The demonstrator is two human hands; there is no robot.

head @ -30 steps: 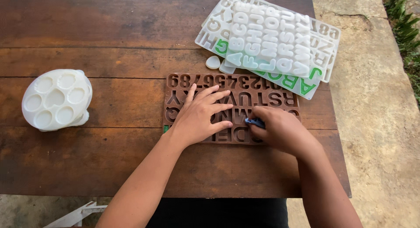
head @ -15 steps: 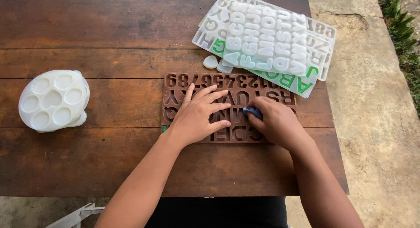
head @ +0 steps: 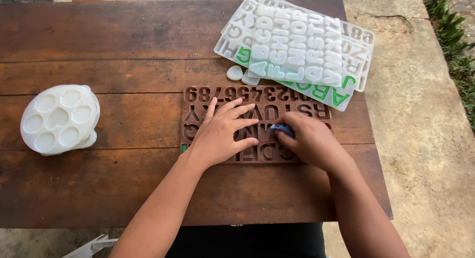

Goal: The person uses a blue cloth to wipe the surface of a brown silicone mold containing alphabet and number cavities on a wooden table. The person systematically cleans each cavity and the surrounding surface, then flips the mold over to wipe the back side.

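Note:
A brown silicone mould [head: 267, 95] with letter and number cavities lies flat on the wooden table [head: 109, 40]. My left hand [head: 222, 132] rests spread flat on the mould's left half, fingers apart, holding nothing. My right hand [head: 309, 139] sits over the mould's middle right, fingers pinched on a small blue piece [head: 283, 130] that touches the mould's surface. Most of the blue piece is hidden by my fingers.
A stack of translucent white letter moulds [head: 297, 45] with some green-filled letters lies at the table's far right. Two small white pieces [head: 235, 72] lie beside it. A round white mould [head: 59, 118] with circular cavities sits at the left. Concrete ground [head: 425, 139] lies to the right.
My right hand with the blue piece has shifted slightly left along the brown mould. The left hand has stayed spread in place.

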